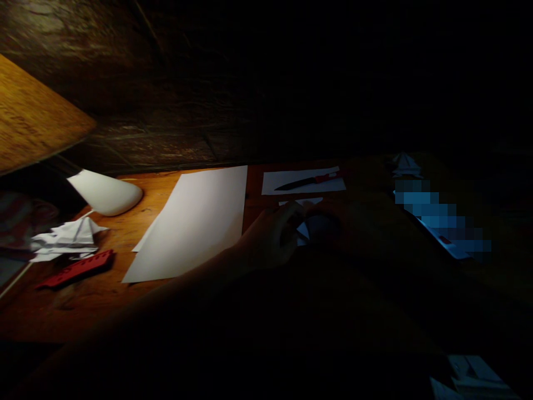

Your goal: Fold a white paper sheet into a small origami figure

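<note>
In deep shadow at the middle of the table, a small piece of folded paper [303,229] lies between my two hands. My left hand [272,236], reaching in from the lower left, has its fingers curled closed on the paper's left side. From the right comes my right hand [339,219], very dark, its fingers apparently closed at the paper's other side; their exact grip is hard to make out. Just beyond the hands, a knife [300,183] with a dark blade and a red handle rests on a flat piece of white paper [272,188].
To the left lie large white sheets [200,222], a crumpled-looking folded paper [73,239] and a red slotted object [79,269]. A lamp with a white base [110,194] lights that side. At right are a glowing, blurred-out device [437,228] and another folded paper [406,165].
</note>
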Demonstrator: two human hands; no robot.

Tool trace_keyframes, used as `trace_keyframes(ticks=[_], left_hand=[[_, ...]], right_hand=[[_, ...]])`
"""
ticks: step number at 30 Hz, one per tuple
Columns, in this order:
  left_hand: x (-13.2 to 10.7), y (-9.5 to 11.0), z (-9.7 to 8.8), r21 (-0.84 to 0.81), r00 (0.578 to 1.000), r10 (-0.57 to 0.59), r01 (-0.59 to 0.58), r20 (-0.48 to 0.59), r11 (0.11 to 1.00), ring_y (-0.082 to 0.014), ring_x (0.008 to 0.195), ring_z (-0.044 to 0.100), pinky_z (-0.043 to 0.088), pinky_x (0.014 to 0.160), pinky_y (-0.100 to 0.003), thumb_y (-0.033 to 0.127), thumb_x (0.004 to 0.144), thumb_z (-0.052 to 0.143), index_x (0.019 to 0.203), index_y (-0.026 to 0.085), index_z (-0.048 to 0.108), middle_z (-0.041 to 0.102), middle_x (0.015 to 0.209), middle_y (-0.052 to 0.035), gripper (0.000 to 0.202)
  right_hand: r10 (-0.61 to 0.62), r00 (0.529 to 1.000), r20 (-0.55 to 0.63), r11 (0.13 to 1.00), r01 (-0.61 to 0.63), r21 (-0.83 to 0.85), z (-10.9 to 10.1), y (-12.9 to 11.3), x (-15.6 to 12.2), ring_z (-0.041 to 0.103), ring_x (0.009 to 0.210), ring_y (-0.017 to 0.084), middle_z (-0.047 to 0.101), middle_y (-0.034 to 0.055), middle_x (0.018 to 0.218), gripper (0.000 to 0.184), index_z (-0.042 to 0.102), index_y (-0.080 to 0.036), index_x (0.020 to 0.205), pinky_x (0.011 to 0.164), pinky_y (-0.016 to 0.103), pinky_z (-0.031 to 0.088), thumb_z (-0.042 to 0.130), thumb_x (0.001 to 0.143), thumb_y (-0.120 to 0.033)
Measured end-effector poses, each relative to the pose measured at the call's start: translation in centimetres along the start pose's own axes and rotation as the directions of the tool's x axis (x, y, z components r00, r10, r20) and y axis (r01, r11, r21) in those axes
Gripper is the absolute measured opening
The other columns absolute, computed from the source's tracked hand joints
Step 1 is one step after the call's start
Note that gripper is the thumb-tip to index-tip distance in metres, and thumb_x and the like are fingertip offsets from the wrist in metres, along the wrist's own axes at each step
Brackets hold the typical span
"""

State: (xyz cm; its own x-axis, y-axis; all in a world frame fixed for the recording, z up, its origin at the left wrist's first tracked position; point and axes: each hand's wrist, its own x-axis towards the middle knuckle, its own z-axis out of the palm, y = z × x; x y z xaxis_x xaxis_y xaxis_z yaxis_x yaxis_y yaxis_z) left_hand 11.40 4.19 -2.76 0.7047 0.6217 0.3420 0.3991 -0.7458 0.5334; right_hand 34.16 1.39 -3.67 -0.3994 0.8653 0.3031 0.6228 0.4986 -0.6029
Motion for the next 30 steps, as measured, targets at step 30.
trace_keyframes(ticks=[30], left_hand=[[0.04,-0.48,0.59,0.134,0.991,0.122,-0.127,0.046,0.983,-0.0207,0.093,0.061,0.053,0.075,-0.032,0.015,0.080,0.064,0.107,0.018,0.054,0.062,0.112,-0.0085,0.029]], right_hand=[[-0.085,0.996,0.033,0.996,0.086,-0.023,-0.43,-0.92,-0.19,0.064,0.079,0.018,0.067,0.0035,0.091,0.015,0.066,-0.017,0.093,0.067,0.029,0.046,0.072,0.080,-0.015]])
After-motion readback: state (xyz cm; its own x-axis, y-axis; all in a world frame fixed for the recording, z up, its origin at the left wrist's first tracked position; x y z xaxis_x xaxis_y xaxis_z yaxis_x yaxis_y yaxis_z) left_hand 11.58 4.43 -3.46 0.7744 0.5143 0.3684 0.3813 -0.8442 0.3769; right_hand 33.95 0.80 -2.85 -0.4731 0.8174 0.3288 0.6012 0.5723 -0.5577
